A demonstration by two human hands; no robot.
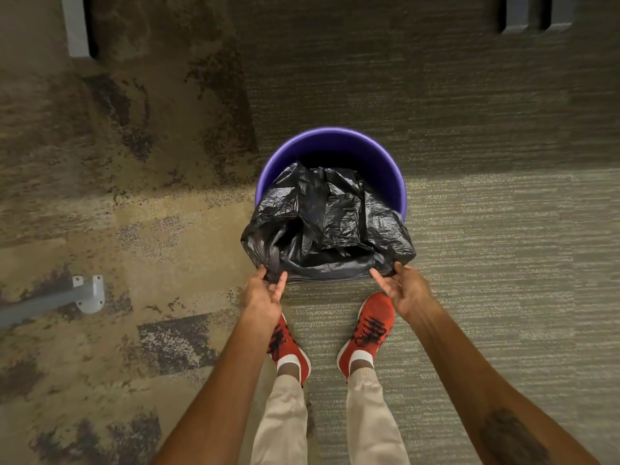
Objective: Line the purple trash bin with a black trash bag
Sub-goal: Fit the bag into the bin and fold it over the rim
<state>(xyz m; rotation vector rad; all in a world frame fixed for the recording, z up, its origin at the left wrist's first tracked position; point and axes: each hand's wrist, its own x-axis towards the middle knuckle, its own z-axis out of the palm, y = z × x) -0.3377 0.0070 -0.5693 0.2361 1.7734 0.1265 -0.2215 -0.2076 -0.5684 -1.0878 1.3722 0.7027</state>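
Note:
A round purple trash bin (349, 146) stands on the carpet just ahead of my feet. A crumpled black trash bag (325, 226) lies partly inside it and drapes over the near rim, hiding that side of the bin. The far inner wall of the bin is bare purple. My left hand (265, 293) pinches the bag's near left edge. My right hand (404, 290) grips the bag's near right edge. Both hands hold the edge just outside the near rim.
Patterned carpet (503, 229) lies all around the bin. A grey metal leg with a bolted foot plate (89, 293) sits at the left. More grey furniture legs (77, 25) show at the top left and top right (533, 15). My red shoes (369, 330) stand close behind the bin.

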